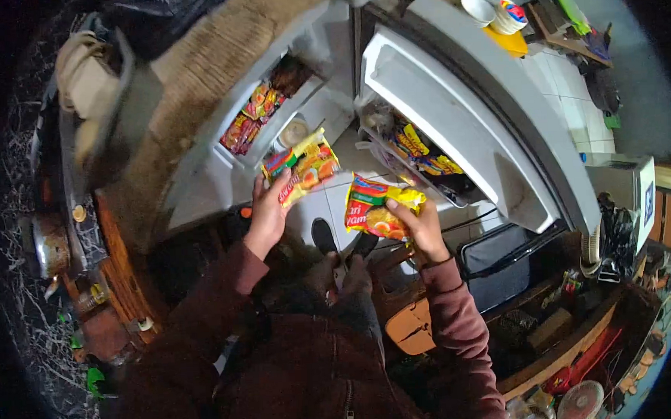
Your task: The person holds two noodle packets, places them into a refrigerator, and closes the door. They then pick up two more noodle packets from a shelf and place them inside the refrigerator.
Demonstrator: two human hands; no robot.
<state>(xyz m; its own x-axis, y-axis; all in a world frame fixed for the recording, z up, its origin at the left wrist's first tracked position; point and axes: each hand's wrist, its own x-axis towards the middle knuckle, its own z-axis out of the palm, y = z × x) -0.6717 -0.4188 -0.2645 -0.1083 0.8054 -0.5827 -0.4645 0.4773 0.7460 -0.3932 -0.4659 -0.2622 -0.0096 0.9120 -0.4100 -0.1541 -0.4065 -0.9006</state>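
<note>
open fridge door shelf (454, 185) holding yellow noodle packets (415, 150), inner fridge shelf (272, 133) with red snack packets (253, 116), white tiled floor (328, 202) below

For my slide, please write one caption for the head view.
Each hand, left and right, holds a noodle packet before an open fridge.

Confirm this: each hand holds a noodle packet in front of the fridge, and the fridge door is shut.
Not quite. The left hand and right hand each hold a noodle packet, but the fridge door is open, with more packets on its shelf. The head view shows it.
</note>
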